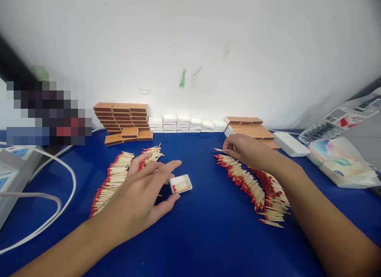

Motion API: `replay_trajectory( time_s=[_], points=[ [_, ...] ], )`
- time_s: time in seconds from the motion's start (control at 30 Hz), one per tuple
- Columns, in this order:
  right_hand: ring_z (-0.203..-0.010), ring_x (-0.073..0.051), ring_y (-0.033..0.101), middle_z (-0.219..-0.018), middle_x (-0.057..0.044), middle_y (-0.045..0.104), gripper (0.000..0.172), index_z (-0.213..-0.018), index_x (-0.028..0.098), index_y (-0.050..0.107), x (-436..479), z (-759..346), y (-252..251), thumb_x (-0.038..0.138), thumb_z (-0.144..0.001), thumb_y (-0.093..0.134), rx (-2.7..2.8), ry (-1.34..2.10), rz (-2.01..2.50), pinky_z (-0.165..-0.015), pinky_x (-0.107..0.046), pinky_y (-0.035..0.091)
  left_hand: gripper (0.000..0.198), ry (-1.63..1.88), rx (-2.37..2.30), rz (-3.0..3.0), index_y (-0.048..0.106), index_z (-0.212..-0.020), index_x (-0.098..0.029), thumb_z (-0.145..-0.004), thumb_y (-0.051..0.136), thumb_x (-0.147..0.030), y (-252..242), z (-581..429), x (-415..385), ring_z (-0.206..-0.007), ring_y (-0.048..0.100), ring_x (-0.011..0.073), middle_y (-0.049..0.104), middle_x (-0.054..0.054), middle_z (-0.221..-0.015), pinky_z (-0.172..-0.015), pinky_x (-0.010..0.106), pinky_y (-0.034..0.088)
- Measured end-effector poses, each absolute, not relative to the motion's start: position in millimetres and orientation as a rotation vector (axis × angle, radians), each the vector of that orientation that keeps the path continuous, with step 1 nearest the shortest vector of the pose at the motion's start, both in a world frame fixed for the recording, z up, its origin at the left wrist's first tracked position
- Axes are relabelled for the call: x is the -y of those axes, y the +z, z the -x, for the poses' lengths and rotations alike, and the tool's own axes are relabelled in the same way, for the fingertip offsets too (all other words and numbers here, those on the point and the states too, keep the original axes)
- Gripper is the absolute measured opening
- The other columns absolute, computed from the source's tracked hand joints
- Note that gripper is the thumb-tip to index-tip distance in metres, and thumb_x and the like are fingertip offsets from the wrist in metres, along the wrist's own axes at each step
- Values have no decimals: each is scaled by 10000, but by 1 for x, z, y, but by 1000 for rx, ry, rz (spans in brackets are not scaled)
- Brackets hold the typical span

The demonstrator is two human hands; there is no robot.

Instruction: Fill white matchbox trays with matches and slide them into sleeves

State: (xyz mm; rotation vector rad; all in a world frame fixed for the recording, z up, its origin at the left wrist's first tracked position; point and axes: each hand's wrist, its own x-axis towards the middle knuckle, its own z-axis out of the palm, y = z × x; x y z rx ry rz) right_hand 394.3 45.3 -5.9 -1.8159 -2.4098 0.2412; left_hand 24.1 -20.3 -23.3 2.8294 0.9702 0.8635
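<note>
A small white matchbox tray lies on the blue tabletop with several red-headed matches inside. My left hand is beside its left end, fingers spread, thumb by the near corner; I cannot tell if it touches the tray. My right hand pinches a match between thumb and fingertips, its red head pointing left. Just below that hand runs a curved row of loose matches, with another row to its right. More matches lie in rows around and partly behind my left hand.
Brown matchboxes are stacked against the wall at left, white trays in the middle, more brown boxes at right. A white block and a tissue pack lie far right. White cables loop across the left side.
</note>
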Motion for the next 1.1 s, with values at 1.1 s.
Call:
replay_trajectory(
  time_s=[1.1],
  points=[
    [-730, -214, 652, -848, -59, 747, 173, -907, 228, 720, -34, -399, 10, 295, -1011, 600, 2364, 133, 1780, -647, -328, 432, 599, 878, -966, -2828, 415, -1594, -204, -1059, 678, -262, -28, -24, 22, -1183, 736, 252, 821, 45, -1118, -1284, 528, 283]
  ],
)
